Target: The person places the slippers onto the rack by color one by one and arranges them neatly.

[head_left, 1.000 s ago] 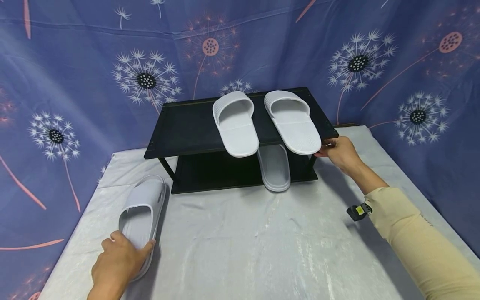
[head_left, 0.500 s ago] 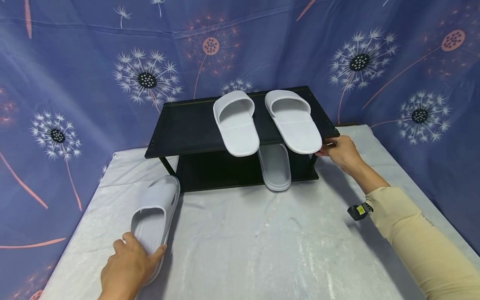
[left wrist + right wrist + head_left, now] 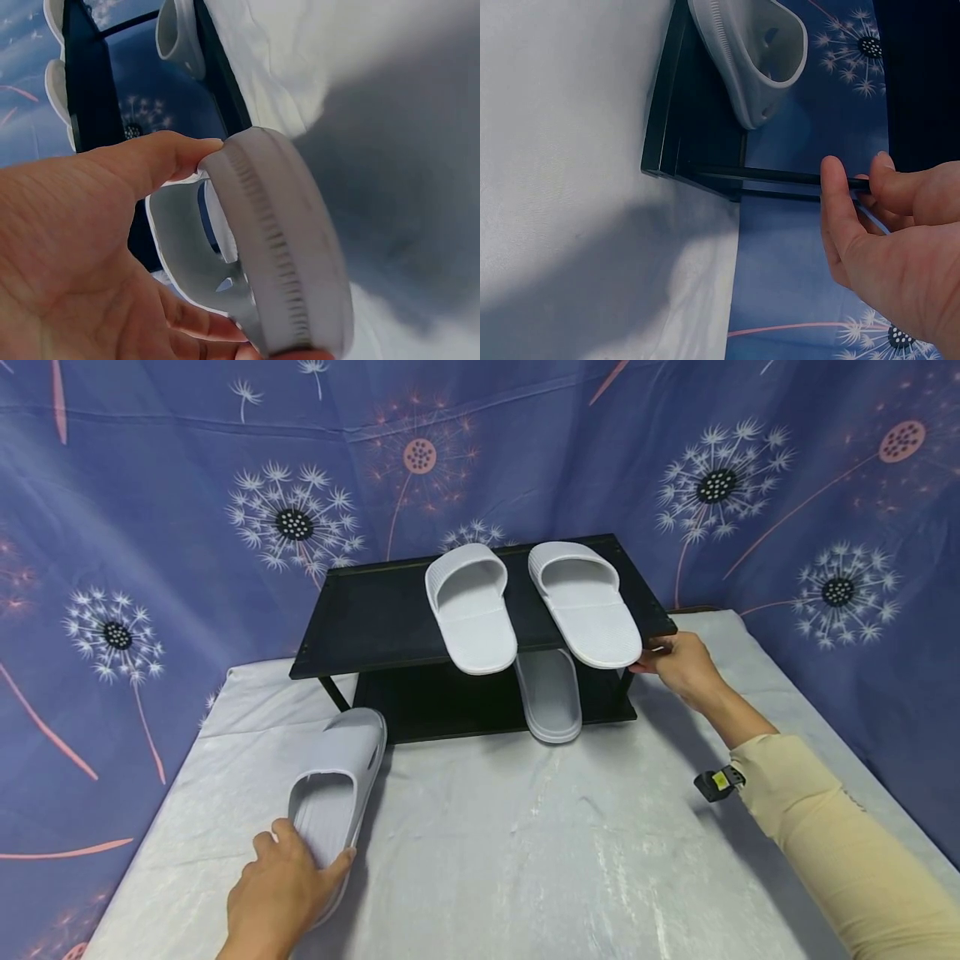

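My left hand (image 3: 277,893) grips the heel end of a light grey slipper (image 3: 341,756), thumb on one side and fingers on the other. In the left wrist view the slipper's sole (image 3: 289,240) appears raised off the cloth, its shadow falling to the right. The toe points toward the left front corner of a black two-tier shoe rack (image 3: 367,618). At the rack's right end, my right hand (image 3: 682,668) holds the frame below the top shelf; the right wrist view shows thumb and fingers pinching a thin black post (image 3: 780,176).
Two white slippers (image 3: 483,639) sit side by side on the top shelf's right half, heels over the front edge. Another grey slipper (image 3: 551,697) lies on the lower shelf, right of centre. Silvery cloth (image 3: 480,860) covers the table; a blue dandelion-print curtain (image 3: 555,452) hangs behind.
My left hand has carried the grey slipper rightward, bringing its toe from left of the rack to over the lower shelf's front left corner in the head view. My right hand has stayed put.
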Available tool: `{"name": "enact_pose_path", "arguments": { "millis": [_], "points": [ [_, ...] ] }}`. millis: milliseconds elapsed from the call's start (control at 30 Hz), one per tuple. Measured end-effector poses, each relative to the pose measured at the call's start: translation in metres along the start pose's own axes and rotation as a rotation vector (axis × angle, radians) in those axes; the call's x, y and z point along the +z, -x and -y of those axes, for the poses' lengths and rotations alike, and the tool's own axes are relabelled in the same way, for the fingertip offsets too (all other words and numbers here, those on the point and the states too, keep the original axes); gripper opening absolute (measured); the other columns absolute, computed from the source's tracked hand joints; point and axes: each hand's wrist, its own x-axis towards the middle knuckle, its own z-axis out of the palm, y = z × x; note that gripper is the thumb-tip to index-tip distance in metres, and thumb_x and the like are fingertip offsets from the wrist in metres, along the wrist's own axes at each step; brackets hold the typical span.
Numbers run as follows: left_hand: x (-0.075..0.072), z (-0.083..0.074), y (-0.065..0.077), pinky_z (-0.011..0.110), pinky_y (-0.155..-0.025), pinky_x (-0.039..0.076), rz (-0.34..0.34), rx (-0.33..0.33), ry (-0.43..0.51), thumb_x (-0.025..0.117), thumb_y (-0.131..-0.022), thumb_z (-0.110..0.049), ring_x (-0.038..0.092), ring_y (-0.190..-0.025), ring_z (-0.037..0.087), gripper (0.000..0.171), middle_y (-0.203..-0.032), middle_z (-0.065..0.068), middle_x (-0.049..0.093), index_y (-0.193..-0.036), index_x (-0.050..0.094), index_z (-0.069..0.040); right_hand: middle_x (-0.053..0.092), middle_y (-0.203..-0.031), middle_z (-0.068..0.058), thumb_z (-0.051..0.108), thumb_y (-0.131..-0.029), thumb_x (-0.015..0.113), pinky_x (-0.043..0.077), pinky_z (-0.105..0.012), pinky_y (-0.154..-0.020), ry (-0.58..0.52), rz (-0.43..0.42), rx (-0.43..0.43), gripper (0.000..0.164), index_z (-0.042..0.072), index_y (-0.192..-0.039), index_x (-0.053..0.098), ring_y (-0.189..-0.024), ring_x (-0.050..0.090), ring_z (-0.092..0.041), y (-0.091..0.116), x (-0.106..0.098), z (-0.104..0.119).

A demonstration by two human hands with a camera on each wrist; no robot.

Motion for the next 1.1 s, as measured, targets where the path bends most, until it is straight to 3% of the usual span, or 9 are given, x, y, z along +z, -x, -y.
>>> {"name": "enact_pose_path", "arguments": {
  "millis": [433, 567, 867, 1100],
  "points": [
    [0.006, -0.032, -0.008, 0.054, -0.048, 0.044, -0.127, 0.132, -0.016, 0.072, -0.075, -0.052, 0.054, -0.063, 0.045, 0.078, -0.089, 0.029, 0.044, -0.104, 0.036, 0.011, 0.051, -0.121, -0.030, -0.003, -0.098, 0.047, 0.054, -0.021, -0.082, -0.017, -0.003, -0.008, 0.035, -0.020, -0.128, 0.045, -0.072, 0.062, 0.007, 0.000, -0.001, -0.002],
    [0.008, -0.042, -0.013, 0.054, -0.049, 0.045, -0.157, 0.167, -0.021, 0.073, -0.075, -0.051, 0.055, -0.064, 0.045, 0.077, -0.089, 0.027, 0.046, -0.104, 0.038, 0.012, 0.051, -0.122, -0.030, -0.003, -0.098, 0.047, 0.053, -0.016, -0.078, -0.022, -0.009, -0.016, 0.035, -0.020, -0.128, 0.045, -0.073, 0.062, 0.007, 0.000, -0.001, -0.002],
    [0.005, -0.063, -0.028, 0.054, -0.053, 0.047, -0.165, 0.218, -0.029, 0.071, -0.077, -0.052, 0.056, -0.067, 0.044, 0.081, -0.091, 0.027, 0.047, -0.110, 0.039, 0.014, 0.051, -0.119, -0.031, -0.005, -0.097, 0.047, 0.054, -0.019, -0.080, -0.033, -0.012, -0.021, 0.034, -0.020, -0.127, 0.046, -0.074, 0.063, 0.005, -0.001, -0.001, -0.003],
    [0.000, -0.077, -0.037, 0.056, -0.059, 0.049, -0.158, 0.253, -0.050, 0.070, -0.078, -0.052, 0.058, -0.075, 0.048, 0.092, -0.103, 0.032, 0.048, -0.126, 0.034, 0.019, 0.052, -0.121, -0.031, -0.003, -0.098, 0.047, 0.053, -0.014, -0.077, -0.038, -0.012, -0.008, 0.036, -0.020, -0.130, 0.044, -0.075, 0.064, 0.005, -0.001, 0.000, -0.004]
  ]
}}
